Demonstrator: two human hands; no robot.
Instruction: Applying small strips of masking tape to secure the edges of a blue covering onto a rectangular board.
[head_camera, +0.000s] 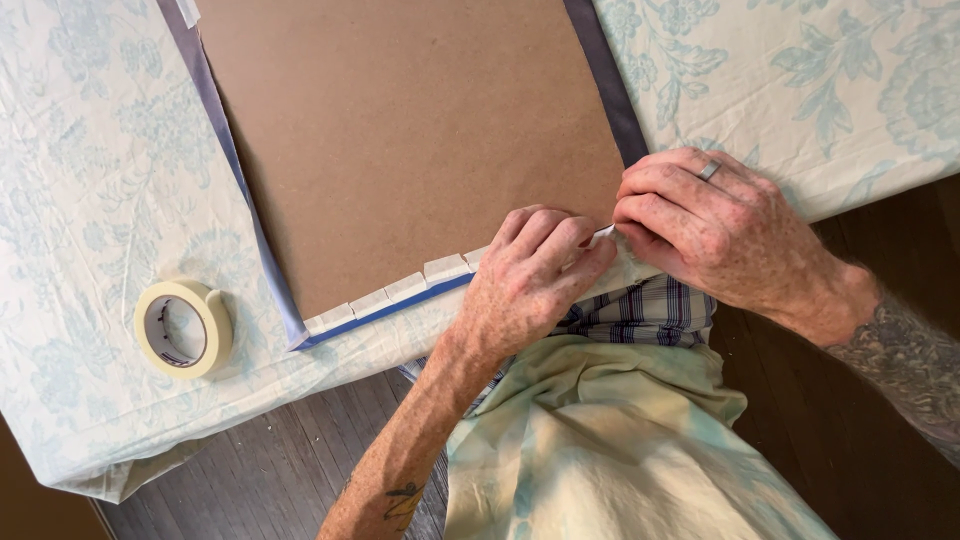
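Observation:
A brown hardboard panel (410, 130) lies on blue-grey fabric (605, 85) whose edges show around it. Along the panel's near edge, several short pieces of cream masking tape (395, 292) hold the folded fabric down. My left hand (525, 285) presses on that edge near the panel's right corner, fingers curled over a tape piece. My right hand (715, 235), with a ring on one finger, pinches the fabric and tape at the same corner, touching my left fingertips.
A roll of masking tape (185, 328) lies at the left on a pale floral sheet (90, 180) covering the table. The sheet hangs over the near edge above a dark wood floor (270, 460). A plaid shirt and light cloth (600, 440) are below my hands.

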